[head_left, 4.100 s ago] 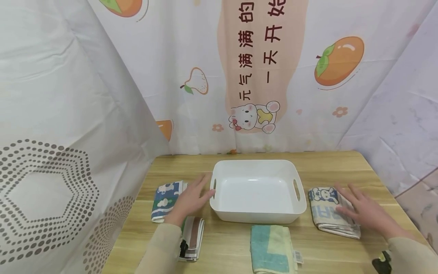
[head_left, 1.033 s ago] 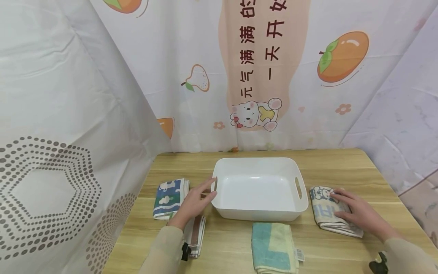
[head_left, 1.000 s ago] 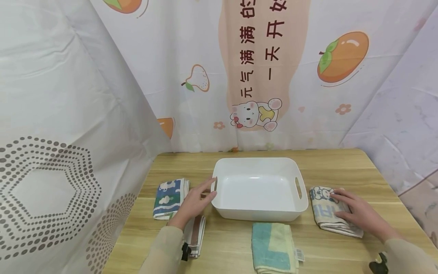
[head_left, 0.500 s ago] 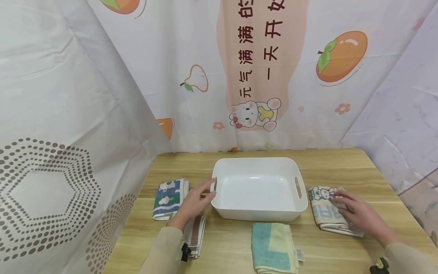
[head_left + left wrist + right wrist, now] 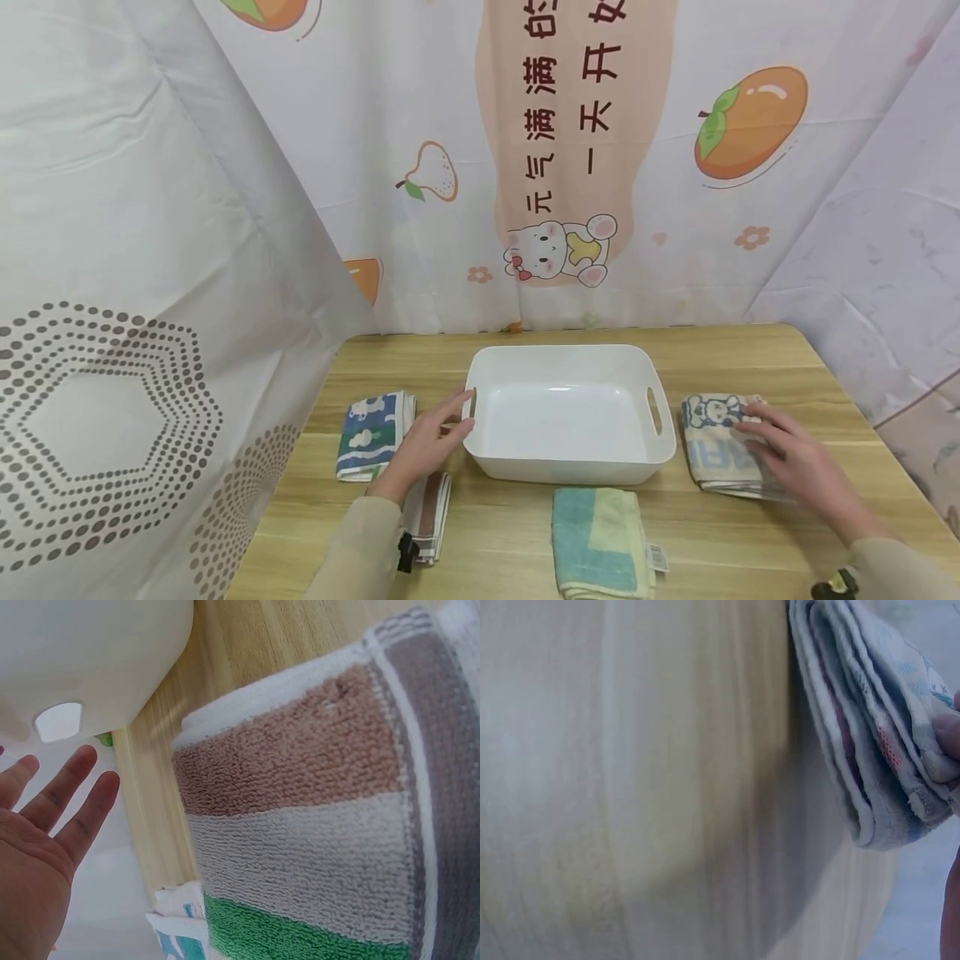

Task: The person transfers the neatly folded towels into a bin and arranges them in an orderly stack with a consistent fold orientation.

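At the right side of the table, my right hand (image 5: 798,454) pinches a folded cream towel (image 5: 712,450) with a blue bear and letters. Its layered edge (image 5: 840,712) shows in the right wrist view, with the thumb (image 5: 946,735) on it. My left hand (image 5: 423,442) has its fingers extended at the left handle of a white plastic basket (image 5: 570,473); contact is hard to tell. In the left wrist view, the left hand (image 5: 37,847) spreads its fingers below the handle hole. Under the left forearm lies a brown, grey and green striped towel (image 5: 300,817).
A folded blue and green towel (image 5: 367,437) lies left of the basket. In front of the basket is a teal and yellow towel (image 5: 596,542) with a label tag. All stand on a wooden table (image 5: 510,550), with a printed curtain (image 5: 420,275) behind.
My right hand has closed its fingers on the cream towel, which has shifted a little away from me and seems slightly raised. The left hand has stayed at the basket's handle.
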A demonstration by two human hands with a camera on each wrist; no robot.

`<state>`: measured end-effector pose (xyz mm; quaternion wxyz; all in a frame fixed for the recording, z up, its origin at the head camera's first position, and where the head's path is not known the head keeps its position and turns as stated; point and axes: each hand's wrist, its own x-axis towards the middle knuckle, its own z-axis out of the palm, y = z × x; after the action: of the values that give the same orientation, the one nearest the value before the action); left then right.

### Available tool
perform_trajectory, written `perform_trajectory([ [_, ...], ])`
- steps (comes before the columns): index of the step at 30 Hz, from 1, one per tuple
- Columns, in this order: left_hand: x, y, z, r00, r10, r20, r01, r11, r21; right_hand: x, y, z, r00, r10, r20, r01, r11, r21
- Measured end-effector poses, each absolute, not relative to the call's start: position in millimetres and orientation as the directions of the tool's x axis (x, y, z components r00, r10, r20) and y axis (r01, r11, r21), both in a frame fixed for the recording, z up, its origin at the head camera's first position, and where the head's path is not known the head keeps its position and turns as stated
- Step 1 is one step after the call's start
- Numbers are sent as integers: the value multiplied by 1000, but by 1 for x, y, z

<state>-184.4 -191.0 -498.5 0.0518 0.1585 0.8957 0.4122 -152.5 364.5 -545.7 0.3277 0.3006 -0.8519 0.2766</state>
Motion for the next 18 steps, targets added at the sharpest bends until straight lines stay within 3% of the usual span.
perform_trajectory([
  [8,-183,-190,-496,-945,327,30,234,608,759,-159,357,-526,-525,-285,802,-713,662,-232],
  [18,-182,-189,-494,-944,329,21,228,606,762,-162,345,-496,-474,-237,848,-709,673,-208],
])
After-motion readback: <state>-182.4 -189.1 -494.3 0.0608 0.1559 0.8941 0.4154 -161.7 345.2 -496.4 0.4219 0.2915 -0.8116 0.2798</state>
